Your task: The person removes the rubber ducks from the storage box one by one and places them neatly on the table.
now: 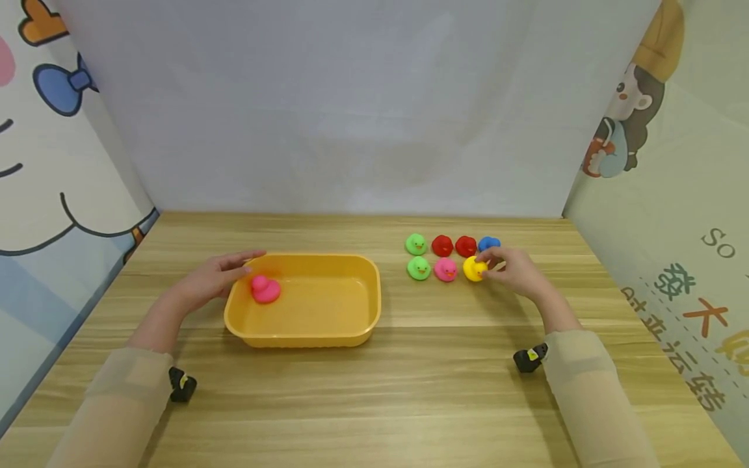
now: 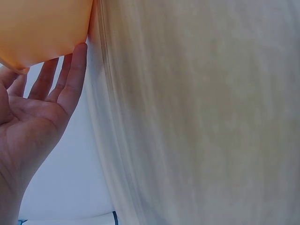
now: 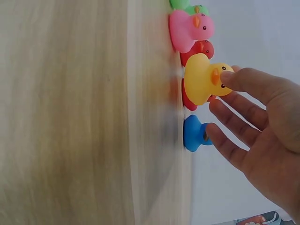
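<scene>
A yellow rubber duck (image 1: 474, 268) is pinched between the thumb and fingers of my right hand (image 1: 515, 273). In the right wrist view the thumb presses on the head of the yellow duck (image 3: 201, 82); the other fingers spread loosely near a blue duck (image 3: 191, 133). My left hand (image 1: 213, 279) rests at the left end of an orange plastic tray (image 1: 328, 328). Its extended fingers touch the outer wall in the left wrist view, the thumb near the rim. Inside the tray, toward the left, sits a pink rubber duck (image 1: 266, 290).
Beside the yellow duck stand another pink duck (image 1: 446, 270) and a green duck (image 1: 419, 268). Behind them are a second green duck (image 1: 416, 244) and two red ducks (image 1: 442, 246). The wooden table (image 1: 374, 403) ends at a pale back wall (image 1: 363, 117).
</scene>
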The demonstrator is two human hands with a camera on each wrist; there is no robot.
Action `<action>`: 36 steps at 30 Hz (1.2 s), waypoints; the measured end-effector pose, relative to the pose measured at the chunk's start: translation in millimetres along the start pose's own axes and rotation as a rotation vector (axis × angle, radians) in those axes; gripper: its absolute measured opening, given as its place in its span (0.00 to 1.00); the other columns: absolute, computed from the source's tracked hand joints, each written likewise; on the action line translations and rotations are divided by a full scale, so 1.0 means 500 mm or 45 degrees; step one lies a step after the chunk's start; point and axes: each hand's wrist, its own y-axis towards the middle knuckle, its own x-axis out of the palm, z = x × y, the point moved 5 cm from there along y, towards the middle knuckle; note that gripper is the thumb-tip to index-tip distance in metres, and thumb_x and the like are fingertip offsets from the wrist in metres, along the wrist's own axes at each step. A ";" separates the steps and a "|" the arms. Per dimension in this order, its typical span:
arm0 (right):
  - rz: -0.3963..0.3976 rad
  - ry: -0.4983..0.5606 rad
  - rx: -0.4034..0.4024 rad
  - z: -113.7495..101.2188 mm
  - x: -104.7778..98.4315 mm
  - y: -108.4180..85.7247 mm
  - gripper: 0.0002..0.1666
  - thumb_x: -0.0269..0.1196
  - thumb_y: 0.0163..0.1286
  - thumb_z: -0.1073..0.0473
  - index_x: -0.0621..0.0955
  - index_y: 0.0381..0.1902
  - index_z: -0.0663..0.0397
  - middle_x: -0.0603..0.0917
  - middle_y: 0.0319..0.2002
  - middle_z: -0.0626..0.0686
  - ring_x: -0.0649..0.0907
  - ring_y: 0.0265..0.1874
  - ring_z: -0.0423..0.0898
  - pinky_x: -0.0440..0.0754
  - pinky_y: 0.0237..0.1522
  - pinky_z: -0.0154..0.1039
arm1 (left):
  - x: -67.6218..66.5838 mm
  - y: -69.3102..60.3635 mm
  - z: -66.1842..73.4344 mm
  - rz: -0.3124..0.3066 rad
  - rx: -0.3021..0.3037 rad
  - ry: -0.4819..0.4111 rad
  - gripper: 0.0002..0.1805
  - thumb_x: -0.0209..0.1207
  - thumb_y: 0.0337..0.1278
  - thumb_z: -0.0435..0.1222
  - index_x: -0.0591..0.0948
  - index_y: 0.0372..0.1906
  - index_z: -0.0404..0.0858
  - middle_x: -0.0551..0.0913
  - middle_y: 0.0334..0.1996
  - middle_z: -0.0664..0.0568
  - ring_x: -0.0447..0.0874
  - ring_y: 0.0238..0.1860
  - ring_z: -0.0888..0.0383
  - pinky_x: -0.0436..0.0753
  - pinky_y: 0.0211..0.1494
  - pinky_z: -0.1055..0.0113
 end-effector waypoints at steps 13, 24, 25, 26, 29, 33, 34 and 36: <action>-0.083 -0.057 0.060 0.008 0.009 0.012 0.14 0.62 0.63 0.65 0.81 0.47 0.60 0.81 0.45 0.60 0.78 0.43 0.55 0.78 0.44 0.46 | 0.001 0.000 -0.003 -0.004 0.013 -0.022 0.31 0.50 0.67 0.50 0.60 0.72 0.48 0.56 0.71 0.40 0.62 0.66 0.39 0.76 0.57 0.48; -0.085 -0.062 0.098 0.017 0.011 0.015 0.14 0.62 0.63 0.66 0.81 0.48 0.59 0.81 0.44 0.61 0.77 0.43 0.54 0.77 0.44 0.45 | 0.000 0.000 0.000 -0.004 0.006 -0.017 0.31 0.50 0.67 0.49 0.60 0.72 0.48 0.56 0.71 0.40 0.63 0.66 0.39 0.76 0.57 0.49; -0.087 -0.061 0.096 0.018 0.011 0.016 0.14 0.62 0.63 0.66 0.81 0.48 0.59 0.81 0.44 0.61 0.77 0.43 0.54 0.77 0.44 0.45 | 0.000 -0.001 0.001 -0.003 0.005 -0.014 0.31 0.50 0.67 0.49 0.60 0.72 0.48 0.56 0.71 0.40 0.62 0.66 0.39 0.76 0.57 0.49; -0.087 -0.059 0.096 0.018 0.011 0.016 0.15 0.62 0.63 0.66 0.81 0.48 0.59 0.81 0.44 0.61 0.77 0.43 0.54 0.77 0.44 0.45 | 0.000 -0.001 0.001 -0.003 0.003 -0.011 0.31 0.50 0.67 0.49 0.60 0.72 0.49 0.57 0.71 0.40 0.62 0.66 0.39 0.76 0.57 0.49; -0.091 -0.051 0.088 0.018 0.011 0.016 0.15 0.61 0.64 0.66 0.81 0.49 0.60 0.81 0.45 0.61 0.77 0.43 0.55 0.77 0.45 0.46 | 0.000 -0.002 0.003 -0.005 0.000 -0.004 0.31 0.49 0.67 0.50 0.60 0.72 0.49 0.56 0.71 0.40 0.62 0.66 0.39 0.75 0.58 0.48; -0.097 -0.040 0.081 0.018 0.011 0.017 0.15 0.61 0.64 0.66 0.81 0.49 0.60 0.81 0.46 0.61 0.77 0.43 0.55 0.77 0.45 0.46 | 0.000 -0.003 0.002 -0.006 0.002 -0.009 0.31 0.49 0.68 0.49 0.59 0.72 0.49 0.56 0.71 0.40 0.62 0.66 0.39 0.75 0.59 0.48; -0.097 -0.035 0.083 0.018 0.010 0.017 0.15 0.61 0.64 0.66 0.80 0.49 0.60 0.81 0.46 0.61 0.77 0.44 0.55 0.77 0.45 0.46 | 0.000 -0.003 0.001 -0.006 0.002 -0.008 0.31 0.49 0.68 0.49 0.59 0.72 0.49 0.56 0.72 0.40 0.61 0.66 0.39 0.75 0.59 0.48; -0.097 -0.022 0.090 0.017 0.009 0.016 0.15 0.61 0.64 0.65 0.80 0.50 0.60 0.81 0.47 0.61 0.77 0.44 0.55 0.77 0.46 0.46 | 0.001 -0.002 0.000 -0.007 0.003 -0.010 0.31 0.49 0.68 0.49 0.59 0.72 0.49 0.56 0.72 0.40 0.61 0.66 0.39 0.75 0.59 0.47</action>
